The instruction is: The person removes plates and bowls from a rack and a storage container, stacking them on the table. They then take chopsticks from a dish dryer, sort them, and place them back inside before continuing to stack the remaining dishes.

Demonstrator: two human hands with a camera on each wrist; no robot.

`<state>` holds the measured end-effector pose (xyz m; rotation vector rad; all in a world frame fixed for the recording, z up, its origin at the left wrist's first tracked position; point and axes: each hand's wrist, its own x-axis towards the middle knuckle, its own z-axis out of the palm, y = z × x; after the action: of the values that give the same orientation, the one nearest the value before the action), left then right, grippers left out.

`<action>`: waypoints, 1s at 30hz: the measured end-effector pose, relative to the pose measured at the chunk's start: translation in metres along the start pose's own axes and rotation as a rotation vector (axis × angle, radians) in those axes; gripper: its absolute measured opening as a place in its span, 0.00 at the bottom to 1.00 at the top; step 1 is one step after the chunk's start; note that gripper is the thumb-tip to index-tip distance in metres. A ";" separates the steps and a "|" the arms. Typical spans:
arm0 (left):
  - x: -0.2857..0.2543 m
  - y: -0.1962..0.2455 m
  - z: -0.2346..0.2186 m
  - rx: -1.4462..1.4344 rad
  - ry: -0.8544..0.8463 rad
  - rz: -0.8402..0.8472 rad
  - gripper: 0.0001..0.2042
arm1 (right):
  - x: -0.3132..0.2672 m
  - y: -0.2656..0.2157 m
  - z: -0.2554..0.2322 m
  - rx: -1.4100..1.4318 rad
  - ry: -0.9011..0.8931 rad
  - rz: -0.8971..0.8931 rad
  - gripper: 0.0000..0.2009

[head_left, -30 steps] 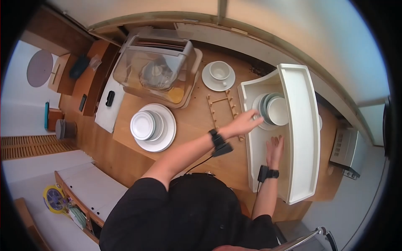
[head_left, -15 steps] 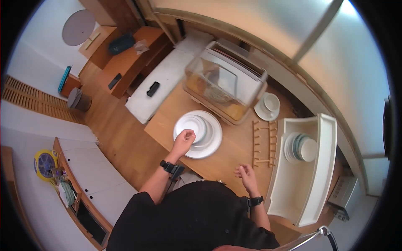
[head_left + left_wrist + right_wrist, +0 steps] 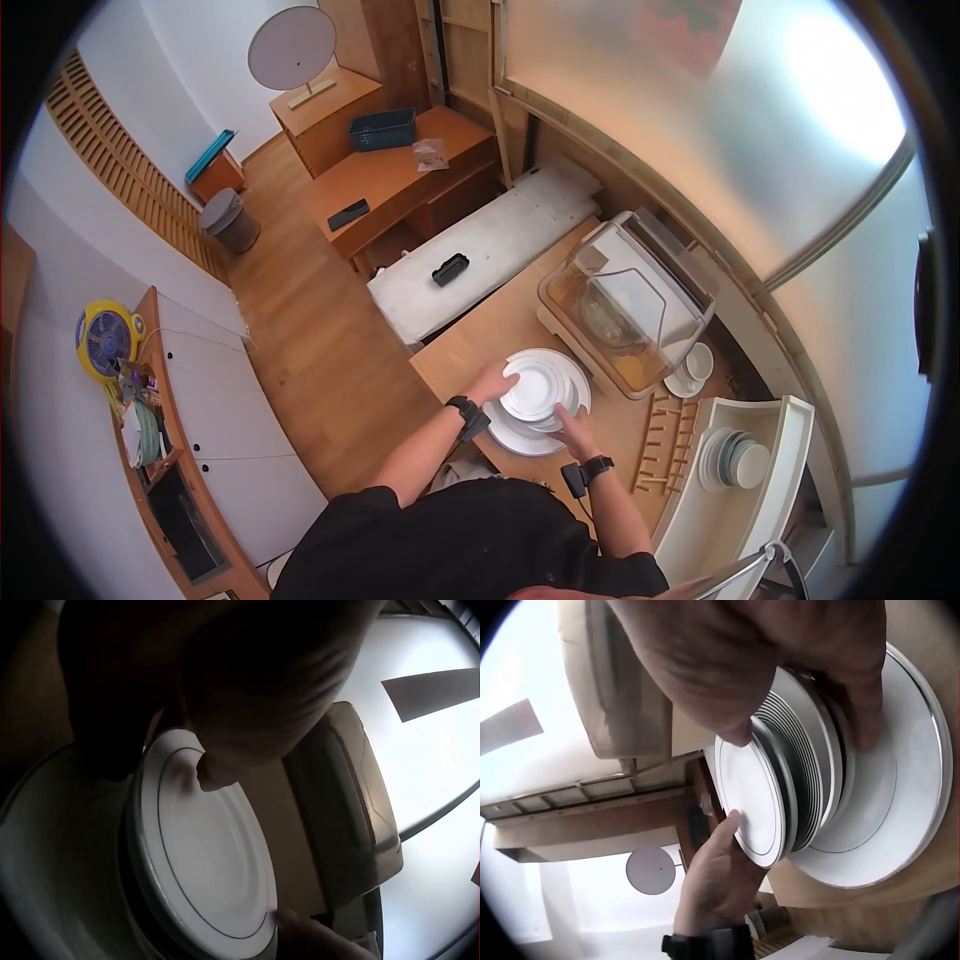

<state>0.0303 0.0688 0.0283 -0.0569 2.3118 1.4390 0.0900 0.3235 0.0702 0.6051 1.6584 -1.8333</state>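
Note:
A stack of small white plates [image 3: 533, 390] with a thin dark line near the rim sits over a large white plate [image 3: 515, 442]. Ribbed edges of several more dishes show under the top plate [image 3: 750, 791] in the right wrist view. My left hand [image 3: 490, 382] grips the stack's left side, its thumb over the top rim. On the opposite side my right hand [image 3: 575, 432] holds the stack, thumb at the top plate's edge and fingers down along the lower dishes. The left fingertips are hidden beneath the rim.
A clear-lidded dish box [image 3: 625, 310] stands just behind the plates. To the right are a cup and saucer [image 3: 690, 370], a wooden peg rack [image 3: 665, 445], and a cream bin [image 3: 690, 555] holding stacked bowls [image 3: 748, 464]. The table's left edge is close to the plates.
Both hands have moved from the cream bin to the plate stack; the left arrived first, then the right. Both now hold it from opposite sides. The head view has turned left.

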 end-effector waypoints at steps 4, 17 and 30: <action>0.005 -0.016 0.031 0.060 0.113 0.040 0.28 | 0.011 0.004 0.004 0.082 0.023 0.024 0.41; 0.009 -0.016 0.041 0.091 0.004 0.037 0.29 | 0.012 0.016 0.017 0.068 0.164 -0.110 0.36; -0.023 0.060 0.034 0.240 -0.146 0.164 0.29 | -0.016 0.029 -0.007 0.531 -0.005 -0.117 0.37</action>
<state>0.0471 0.1220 0.0747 0.3033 2.3932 1.1842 0.1214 0.3306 0.0589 0.7274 1.2166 -2.3783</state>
